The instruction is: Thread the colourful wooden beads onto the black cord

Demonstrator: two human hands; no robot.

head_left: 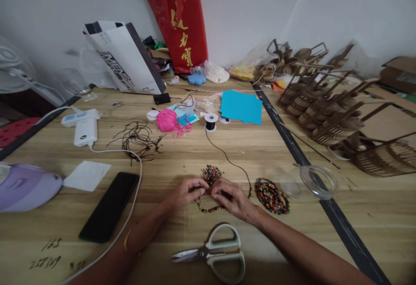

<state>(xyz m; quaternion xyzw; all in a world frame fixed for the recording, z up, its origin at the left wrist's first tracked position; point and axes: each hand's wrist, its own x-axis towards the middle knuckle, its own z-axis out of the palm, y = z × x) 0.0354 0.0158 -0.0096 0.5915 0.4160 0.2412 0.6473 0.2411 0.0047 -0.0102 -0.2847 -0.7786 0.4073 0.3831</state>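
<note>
My left hand and my right hand meet fingertip to fingertip, both pinched closed at the end of a beaded cord. What exactly sits between the fingertips is too small to see. Multicoloured beads line the cord, which loops below my fingers and passes under my right hand. From there its black thread runs back to a white spool. A small heap of loose beads lies just beyond my fingertips. Right of my right hand rests a coiled bead strand. Scissors lie partly spread nearer to me.
A black phone, white cable and power bank occupy the left. Farther back are cut black cords, pink yarn and blue sheets. A clear round container and woven baskets stand right.
</note>
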